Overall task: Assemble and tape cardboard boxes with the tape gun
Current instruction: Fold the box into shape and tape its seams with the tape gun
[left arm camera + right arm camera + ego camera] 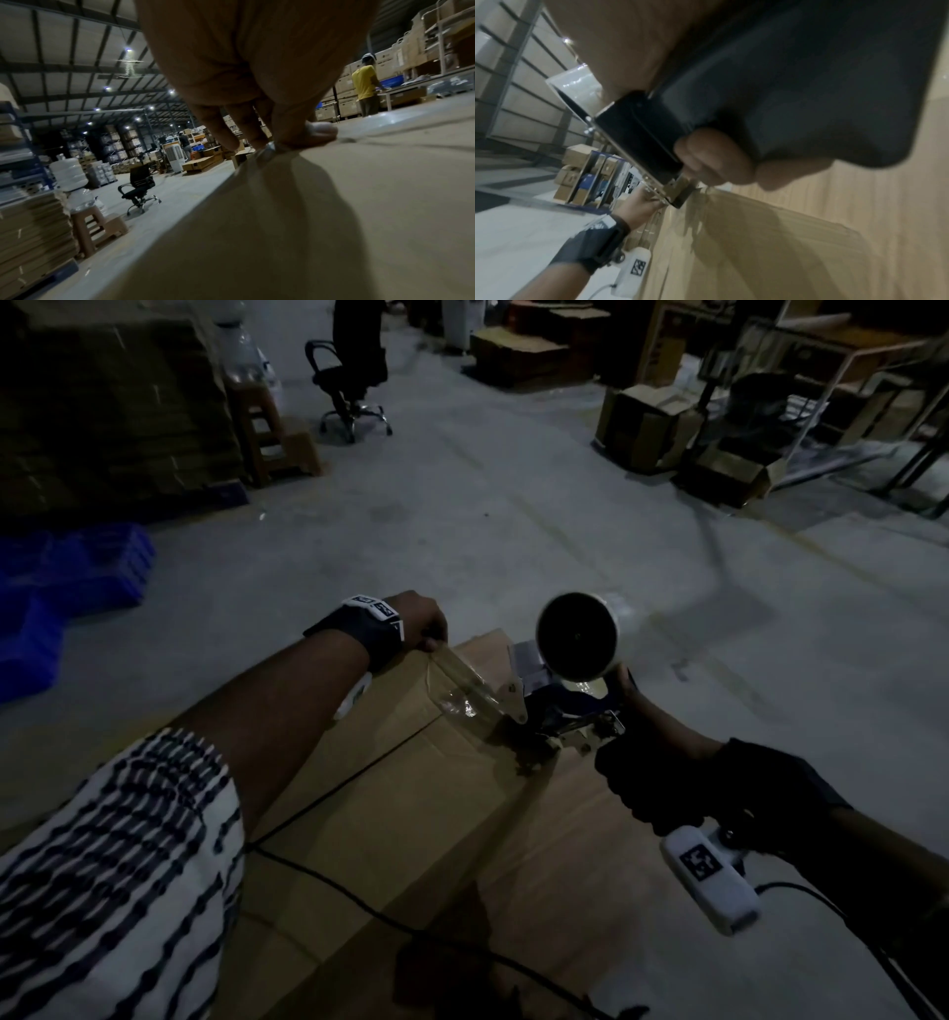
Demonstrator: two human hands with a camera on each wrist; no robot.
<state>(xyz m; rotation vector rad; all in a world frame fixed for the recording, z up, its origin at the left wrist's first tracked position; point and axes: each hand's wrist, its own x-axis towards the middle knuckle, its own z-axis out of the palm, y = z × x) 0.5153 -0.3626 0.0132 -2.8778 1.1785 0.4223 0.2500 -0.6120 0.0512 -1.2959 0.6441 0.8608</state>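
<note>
- Left grip (pixel 418 621): we see the left hand at the far edge of the cardboard box (pixel 400 814), its fingers (pixel 303 130) curled down and pinching the free end of the clear tape (pixel 464 683) against the board; a black wrist strap sits just behind it.
- Between the grips: we note the tape stretched taut from the left grip to the tape gun (pixel 560 690), above the seam of the closed flaps.
- Right grip (pixel 662 783): we see the right hand wrapped round the gun's handle, fingers (pixel 713 162) curled tight; the gun's front end meets the box top, its roll (pixel 577 636) raised just beyond this grip.
- Beyond both grips: an office chair (pixel 349 382) stands well apart on the floor.
</note>
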